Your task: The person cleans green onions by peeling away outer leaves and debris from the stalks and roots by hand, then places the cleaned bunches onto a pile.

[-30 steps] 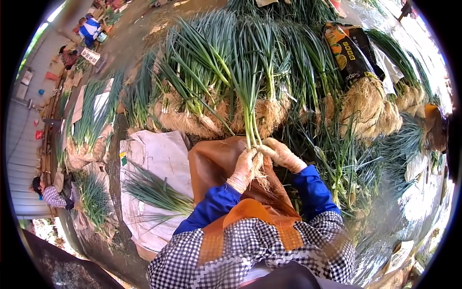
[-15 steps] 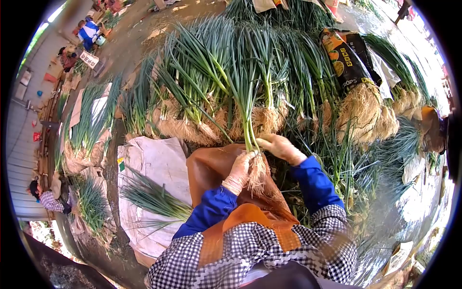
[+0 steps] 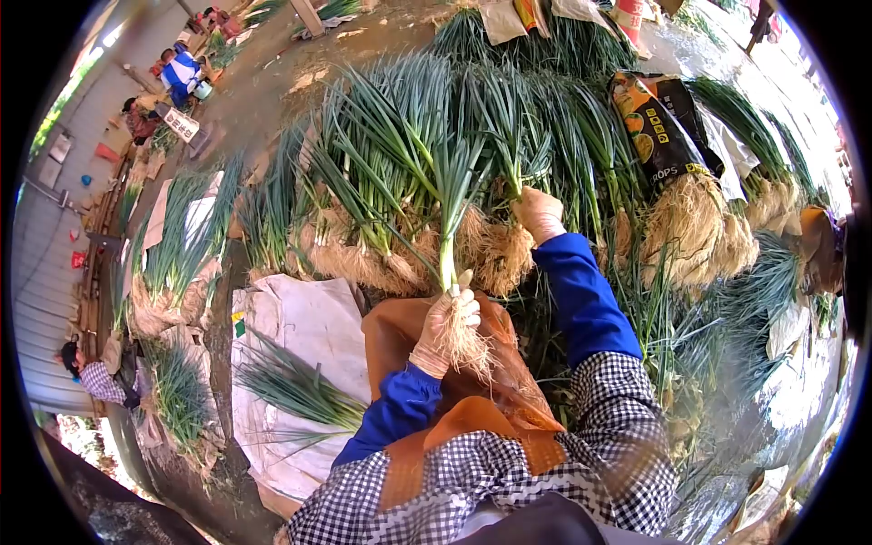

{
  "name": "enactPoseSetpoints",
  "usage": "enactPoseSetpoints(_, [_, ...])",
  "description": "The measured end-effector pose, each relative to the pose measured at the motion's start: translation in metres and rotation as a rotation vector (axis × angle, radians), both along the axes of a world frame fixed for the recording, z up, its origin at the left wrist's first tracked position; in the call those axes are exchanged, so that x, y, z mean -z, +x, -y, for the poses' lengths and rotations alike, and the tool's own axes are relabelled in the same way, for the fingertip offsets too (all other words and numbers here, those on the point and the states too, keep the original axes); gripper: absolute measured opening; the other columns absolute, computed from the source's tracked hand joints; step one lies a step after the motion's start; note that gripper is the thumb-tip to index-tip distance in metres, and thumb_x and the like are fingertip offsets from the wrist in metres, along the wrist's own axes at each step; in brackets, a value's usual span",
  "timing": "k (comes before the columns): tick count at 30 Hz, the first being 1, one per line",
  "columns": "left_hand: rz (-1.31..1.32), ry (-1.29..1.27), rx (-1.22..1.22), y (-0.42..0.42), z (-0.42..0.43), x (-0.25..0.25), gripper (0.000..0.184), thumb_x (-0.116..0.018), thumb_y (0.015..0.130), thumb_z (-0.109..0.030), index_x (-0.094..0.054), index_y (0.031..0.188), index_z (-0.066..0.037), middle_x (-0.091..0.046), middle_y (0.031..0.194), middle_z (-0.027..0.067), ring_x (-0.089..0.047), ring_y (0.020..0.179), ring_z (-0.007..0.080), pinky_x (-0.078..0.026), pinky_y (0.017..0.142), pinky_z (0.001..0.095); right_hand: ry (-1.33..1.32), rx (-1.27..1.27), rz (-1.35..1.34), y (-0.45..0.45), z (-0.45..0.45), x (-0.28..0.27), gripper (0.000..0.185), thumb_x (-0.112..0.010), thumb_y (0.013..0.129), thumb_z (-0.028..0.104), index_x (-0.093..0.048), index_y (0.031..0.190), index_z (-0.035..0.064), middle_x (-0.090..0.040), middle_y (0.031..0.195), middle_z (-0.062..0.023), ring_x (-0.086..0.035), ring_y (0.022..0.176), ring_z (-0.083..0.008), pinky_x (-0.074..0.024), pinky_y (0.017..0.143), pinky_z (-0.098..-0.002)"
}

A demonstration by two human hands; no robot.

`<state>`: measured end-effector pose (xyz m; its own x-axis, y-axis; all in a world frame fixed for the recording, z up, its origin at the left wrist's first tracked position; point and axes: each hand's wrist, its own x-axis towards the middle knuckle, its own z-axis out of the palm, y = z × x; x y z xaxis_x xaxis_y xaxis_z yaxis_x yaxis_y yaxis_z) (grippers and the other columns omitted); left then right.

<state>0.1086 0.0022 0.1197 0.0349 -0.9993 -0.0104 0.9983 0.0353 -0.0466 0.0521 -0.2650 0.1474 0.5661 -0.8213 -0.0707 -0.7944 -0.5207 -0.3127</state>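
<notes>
Left hand (image 3: 450,318) wrapped around the base of a slim bunch of long green onions with pale stems (image 3: 447,259); its stringy tan roots hang out below the fingers, over the wearer's shiny orange-brown apron (image 3: 391,327). Leaves fan away beyond that hand, overlapping the row behind. Right hand (image 3: 539,215) is reached out farther, fingers bent at the lower stems of a second, leafy dark-green onion bunch (image 3: 514,159) in the row; touching it, as I see it from here, but I cannot tell how firmly it grips (fingertips mostly hidden).

Ahead of both hands: a wide row of green onions with matted tan roots (image 3: 363,195), roots toward the wearer. Right of the right hand, a black plastic bag printed with orange fruit (image 3: 668,136) lies over part of the row, a big root clump just below it. Nearer the wearer, right of the left hand, a loose heap of dark-green leaves (image 3: 649,304).

Left of the left hand, a creased off-white sheet (image 3: 304,313) on the ground, with a small spread of green leaves (image 3: 304,395) across it. Well apart, far left of the hands, a person in a checked top (image 3: 102,381) beside more onions.
</notes>
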Motion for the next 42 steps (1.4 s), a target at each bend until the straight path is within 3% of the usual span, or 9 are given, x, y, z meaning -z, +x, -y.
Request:
enactPoseSetpoints(5, [0.307,0.411,-0.159,-0.024,0.006,-0.016,0.016,-0.056,0.086,-0.009,-0.055,0.101,-0.005,-0.056,0.083,0.0039,-0.056,0.094,0.0219,-0.05,0.081,0.0353,0.779,0.238,0.731,-0.08,-0.055,-0.028,0.029,-0.059,0.083,0.027,-0.063,0.093,-0.0007,-0.059,0.07,-0.0052,-0.057,0.066,-0.0108,-0.0471,0.061,-0.0264])
enactPoseSetpoints(9, [0.268,0.636,0.082,-0.079,0.019,0.012,0.014,-0.058,0.083,-0.001,-0.052,0.095,-0.005,-0.06,0.081,0.0041,-0.059,0.074,0.0158,-0.051,0.068,0.03,1.076,0.058,0.909,-0.115,-0.113,0.02,0.025,-0.062,0.083,0.024,-0.062,0.092,0.0007,-0.055,0.079,0.0019,-0.048,0.073,-0.0074,-0.0414,0.066,-0.0231])
enactPoseSetpoints(13, [0.525,0.745,-0.013,-0.099,0.019,0.06,0.02,-0.062,0.075,0.007,-0.053,0.084,-0.008,-0.056,0.079,0.0002,-0.058,0.077,0.0149,-0.049,0.071,0.0267,0.249,0.039,0.309,-0.107,-0.114,0.026,0.038,-0.056,0.083,0.043,-0.06,0.082,0.0057,-0.06,0.07,-0.0186,-0.062,0.069,-0.0311,-0.048,0.064,-0.0398])
enactPoseSetpoints(20, [0.615,0.737,-0.279,-0.109,0.024,0.041,0.02,-0.056,0.076,0.009,-0.05,0.085,-0.008,-0.053,0.077,0.0017,-0.054,0.068,0.0125,-0.048,0.063,0.0245,-0.231,-0.298,0.308,-0.121,-0.134,0.036,0.04,-0.056,0.085,0.032,-0.049,0.053,0.0091,-0.052,0.051,-0.0095,-0.054,0.045,-0.0281,-0.0431,0.043,-0.0374])
enactPoseSetpoints(23, [0.62,0.737,-0.322,-0.105,0.022,0.06,0.021,-0.056,0.075,0.009,-0.048,0.084,-0.008,-0.055,0.077,0.0033,-0.055,0.064,0.0137,-0.049,0.059,0.0247,-0.024,-0.426,0.537,-0.185,-0.159,0.011,0.034,-0.063,0.082,0.024,-0.048,0.056,0.0075,-0.049,0.051,-0.0096,-0.049,0.044,-0.0258,-0.0378,0.041,-0.0376])
enactPoseSetpoints(25, [0.654,0.76,-0.372,-0.108,0.024,0.043,0.021,-0.056,0.076,0.009,-0.046,0.081,-0.009,-0.056,0.077,0.0045,-0.055,0.062,0.0143,-0.049,0.058,0.0248,0.445,0.139,0.6,-0.234,-0.152,-0.014,0.029,-0.064,0.082,0.024,-0.053,0.062,0.0058,-0.049,0.052,-0.0096,-0.043,0.043,-0.0176,-0.0384,0.042,-0.0307])
enactPoseSetpoints(29, [0.833,0.744,-0.296,-0.117,0.026,0.045,0.022,-0.057,0.076,0.009,-0.045,0.079,-0.009,-0.054,0.075,0.0034,-0.054,0.062,0.0137,-0.048,0.06,0.0246,0.128,-0.053,-0.445,-0.272,-0.106,0.01,0.035,-0.058,0.083,0.044,-0.064,0.09,0.0107,-0.063,0.067,-0.01,-0.063,0.062,-0.0277,-0.049,0.055,-0.0381])
enactPoseSetpoints(31, [1.048,0.8,-0.35,-0.122,0.029,0.05,0.023,-0.06,0.075,0.009,-0.044,0.076,-0.008,-0.053,0.075,0.0031,-0.053,0.062,0.0126,-0.047,0.061,0.0245,0.08,0.002,0.061,-0.201,-0.114,-0.006,0.041,-0.059,0.081,0.045,-0.058,0.109,0.0143,-0.065,0.074,-0.0102,-0.064,0.068,-0.0282,-0.0502,0.061,-0.038])
enactPoseSetpoints(42, [1.299,0.863,-0.337,-0.123,0.027,0.06,0.021,-0.07,0.072,-0.002,-0.049,0.073,-0.007,-0.049,0.065,-0.0013,-0.045,0.06,0.0089,-0.043,0.058,0.0235,0.131,0.018,0.159,-0.084,-0.096,0.051,0.037,-0.056,0.083,0.042,-0.06,0.092,0.006,-0.064,0.08,-0.0185,-0.063,0.076,-0.0342,-0.0497,0.069,-0.0411])
